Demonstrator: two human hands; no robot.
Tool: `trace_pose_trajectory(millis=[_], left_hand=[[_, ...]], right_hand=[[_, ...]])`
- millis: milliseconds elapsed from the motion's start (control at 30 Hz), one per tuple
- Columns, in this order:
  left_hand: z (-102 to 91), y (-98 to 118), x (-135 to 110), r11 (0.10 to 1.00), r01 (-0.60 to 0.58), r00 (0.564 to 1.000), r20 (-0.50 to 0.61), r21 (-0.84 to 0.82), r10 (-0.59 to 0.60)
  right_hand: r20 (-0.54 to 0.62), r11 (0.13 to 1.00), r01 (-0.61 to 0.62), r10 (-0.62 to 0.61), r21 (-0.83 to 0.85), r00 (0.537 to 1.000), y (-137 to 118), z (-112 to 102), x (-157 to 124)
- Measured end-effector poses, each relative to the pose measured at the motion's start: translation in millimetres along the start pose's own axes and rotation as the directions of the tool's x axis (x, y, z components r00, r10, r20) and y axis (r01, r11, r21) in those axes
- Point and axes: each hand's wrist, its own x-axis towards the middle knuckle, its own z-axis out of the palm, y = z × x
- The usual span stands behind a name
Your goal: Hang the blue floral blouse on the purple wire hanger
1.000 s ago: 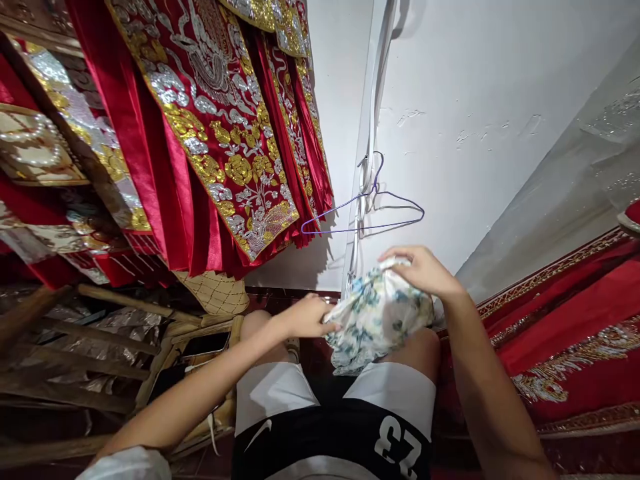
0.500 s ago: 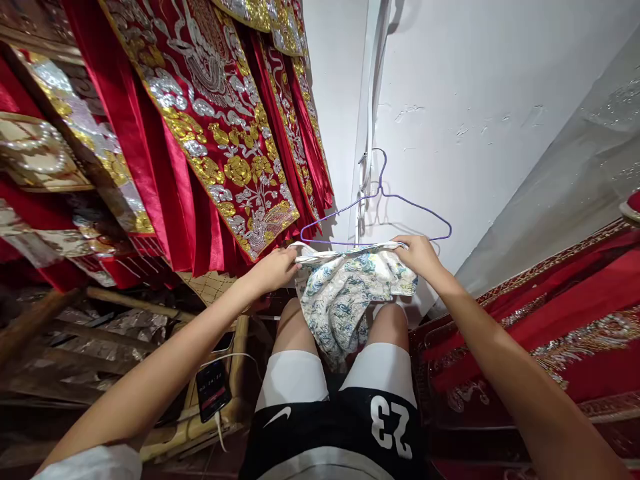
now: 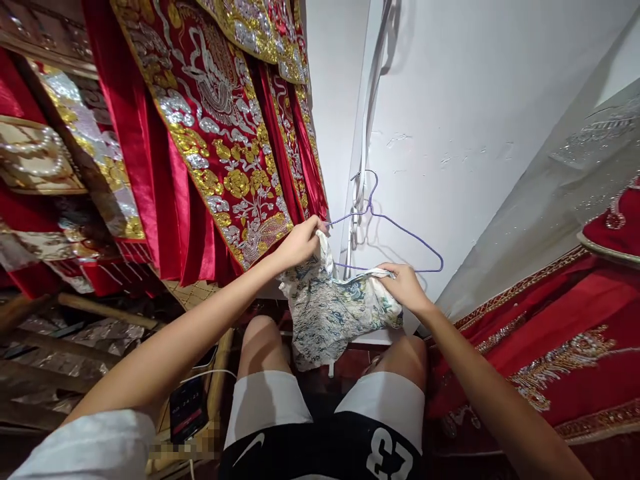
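A white garment with a blue-green floral print (image 3: 333, 313) hangs between my two hands, above and between my knees. My left hand (image 3: 304, 241) pinches its white strap near the left end of a purple wire hanger (image 3: 407, 235). The right hand (image 3: 403, 287) grips the white-edged top on the other side, below the hanger's lower bar. The hanger is hooked on a white strip (image 3: 367, 113) running down the wall. Its left end is hidden behind my left hand and the garment.
Red robes with gold and silver sequins (image 3: 225, 147) hang at the left. More red beaded cloth (image 3: 565, 327) lies at the right under clear plastic sheeting (image 3: 530, 220). A phone (image 3: 188, 410) with a white cable rests on a bamboo seat (image 3: 225, 353) by my left leg.
My left hand has risen to the hanger's left end, lifting the strap. My right hand and the garment's right side sit slightly lower in view. The view has shifted a little.
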Motion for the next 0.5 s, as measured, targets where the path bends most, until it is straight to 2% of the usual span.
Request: trace_pose_trajectory(millis=[67, 133, 167, 233, 267, 300, 333, 400, 467, 500], left_hand=[[-0.2, -6.1, 8.5, 0.999, -0.025, 1.000, -0.012, 0.031, 0.026], [-2.4, -13.2, 12.9, 0.998, -0.038, 0.999, -0.016, 0.059, 0.039], [-4.0, -16.0, 13.9, 0.996, -0.036, 0.999, -0.011, 0.083, 0.037], [-7.8, -19.5, 15.0, 0.992, -0.023, 1.000, 0.000, 0.126, 0.024], [-9.9, -20.0, 15.8, 0.991, -0.018, 1.000, 0.014, 0.132, 0.016], [-12.4, -20.0, 17.1, 0.992, -0.011, 0.999, 0.035, 0.125, 0.006], [-15.2, -19.6, 19.1, 0.994, 0.001, 0.998, 0.057, 0.109, -0.008], [-22.0, -18.4, 24.7, 0.995, 0.046, 0.997, 0.060, 0.088, -0.051], [-30.0, -17.7, 30.9, 0.990, 0.097, 0.995, -0.034, 0.101, -0.094], [-33.6, -17.6, 33.6, 0.986, 0.122, 0.990, -0.085, 0.111, -0.113]], right_hand=[[-0.033, 1.000, 0.011, -0.010, 0.016, 0.999, -2.5, 0.2, -4.2], [-0.192, 1.000, 0.017, -0.013, 0.023, 0.981, -2.0, -7.8, -8.5], [-0.318, 1.000, 0.009, -0.001, 0.023, 0.948, -0.5, -14.5, -10.4], [-0.554, 0.999, -0.030, 0.039, 0.025, 0.832, 4.6, -31.9, -12.6], [-0.615, 0.998, -0.059, 0.063, 0.027, 0.786, 7.8, -41.9, -12.6], [-0.628, 0.995, -0.092, 0.091, 0.030, 0.773, 11.2, -52.3, -11.7], [-0.603, 0.991, -0.128, 0.125, 0.038, 0.788, 14.3, -63.0, -10.1], [-0.480, 0.976, -0.196, 0.217, 0.095, 0.850, 19.2, -83.7, -5.5], [-0.329, 0.954, -0.230, 0.284, 0.194, 0.901, 21.2, -101.2, -1.4], [-0.273, 0.947, -0.216, 0.279, 0.237, 0.921, 21.0, -107.3, 0.2]])
